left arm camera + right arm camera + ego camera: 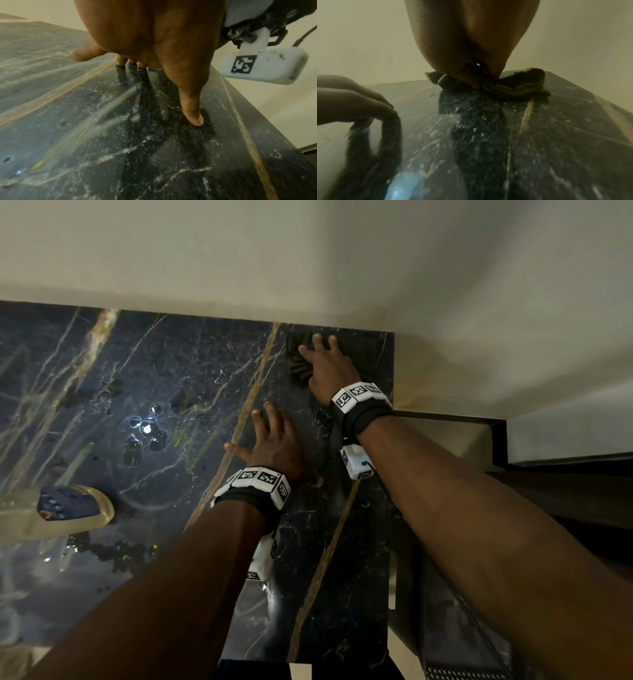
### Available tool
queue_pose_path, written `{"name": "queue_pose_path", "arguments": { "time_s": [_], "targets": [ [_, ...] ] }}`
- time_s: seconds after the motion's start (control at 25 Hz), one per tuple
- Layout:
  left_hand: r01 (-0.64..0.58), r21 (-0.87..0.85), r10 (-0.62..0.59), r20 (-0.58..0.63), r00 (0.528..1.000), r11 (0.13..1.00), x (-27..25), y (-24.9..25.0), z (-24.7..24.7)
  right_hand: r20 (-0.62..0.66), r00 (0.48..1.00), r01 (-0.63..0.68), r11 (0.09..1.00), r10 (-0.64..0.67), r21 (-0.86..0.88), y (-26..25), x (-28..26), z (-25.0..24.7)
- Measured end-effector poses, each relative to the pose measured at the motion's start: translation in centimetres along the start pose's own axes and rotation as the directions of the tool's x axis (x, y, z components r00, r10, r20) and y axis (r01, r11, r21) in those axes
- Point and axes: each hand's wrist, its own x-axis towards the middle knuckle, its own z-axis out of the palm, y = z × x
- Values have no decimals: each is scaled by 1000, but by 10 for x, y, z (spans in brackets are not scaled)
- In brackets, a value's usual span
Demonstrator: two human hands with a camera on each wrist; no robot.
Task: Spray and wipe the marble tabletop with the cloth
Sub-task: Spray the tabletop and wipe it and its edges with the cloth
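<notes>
Dark marble with gold and white veins makes up the surface (pixel 178 371), which runs up against a plain cream wall (pixel 308 251) at its far edge. At the far right corner of the surface lies a dark cloth (pixel 359 350), bunched and creased. The right hand (pixel 327 364) lies flat on top of the cloth, fingers stretched toward the wall and pressing it down; the right wrist view shows the cloth (pixel 522 86) crumpled under the heel of that hand, with a frayed edge sticking out to the left.

Nearer the person, the left hand (pixel 270 443) rests on bare marble with its fingers spread and straight, holding nothing. In the left wrist view the fingertips (pixel 195 119) touch the surface (pixel 85 121) directly, their reflections showing in the polished stone. Both wrists carry white bands with black square markers.

Well to the left of both hands, several round drops of liquid (pixel 147 429) sit on the surface and catch a bright reflection. Farther left, near the edge of the head view, is a blurred pale object with a dark blue part (pixel 68 505); what it is cannot be told.
</notes>
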Motion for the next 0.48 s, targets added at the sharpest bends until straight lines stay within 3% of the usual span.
{"name": "queue_pose_path", "arguments": {
  "time_s": [0.32,0.48],
  "targets": [
    [0,-19,1,29,1000,1000,0,-5,3,6,1000,2,1000,-2,-24,4,13,-16],
    [-11,-26,12,40,999,1000,-2,-8,1,-1,1000,-24,999,24,-33,29,6,-23]
  ]
}}
